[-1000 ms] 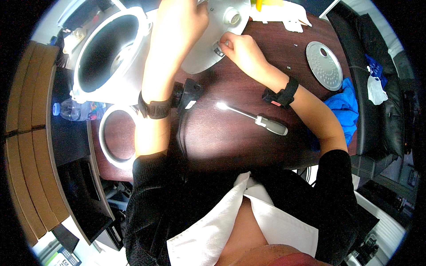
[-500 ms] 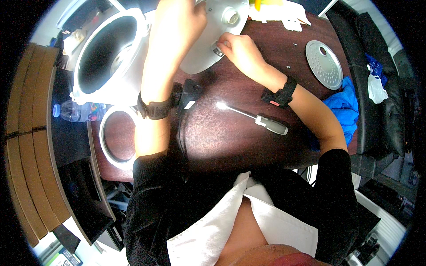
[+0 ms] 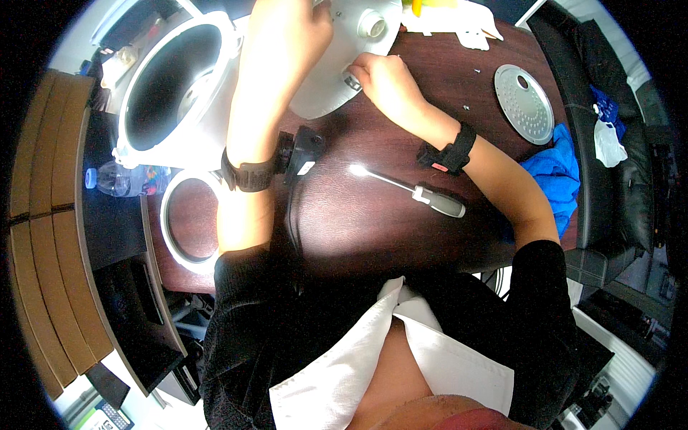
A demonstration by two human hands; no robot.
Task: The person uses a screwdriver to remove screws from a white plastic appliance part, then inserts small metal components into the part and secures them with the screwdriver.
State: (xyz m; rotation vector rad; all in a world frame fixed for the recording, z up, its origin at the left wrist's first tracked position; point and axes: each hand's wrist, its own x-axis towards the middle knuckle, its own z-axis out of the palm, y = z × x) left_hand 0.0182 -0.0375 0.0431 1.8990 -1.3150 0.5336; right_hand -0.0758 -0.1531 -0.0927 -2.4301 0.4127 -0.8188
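Note:
A pale rice-cooker-style lid (image 3: pixel 319 89) with a round socket (image 3: pixel 373 26) leans at the top middle. My left hand (image 3: pixel 294 32) is closed at its left side; the fingertips are partly hidden. My right hand (image 3: pixel 383 79) pinches at a small dark-and-silver part (image 3: pixel 352 82) near the lid's right edge; the fingers cover some of it. Left of my left arm stands the white cooker body (image 3: pixel 222 107), its wide dark opening tipped toward me. Below my hands lies a screwdriver (image 3: pixel 438 201) with a grey handle, touched by neither hand.
A perforated metal disc (image 3: pixel 527 115) lies at the right beside a blue cloth (image 3: pixel 555 179). Tiny light pieces (image 3: pixel 466 108) are scattered nearby. A white ring (image 3: pixel 166 215) and a clear bottle (image 3: pixel 118 179) are at the left. A black device (image 3: pixel 307 152) sits by my left wrist.
My right wrist has shifted very slightly left. Both hands otherwise keep their places at the lid.

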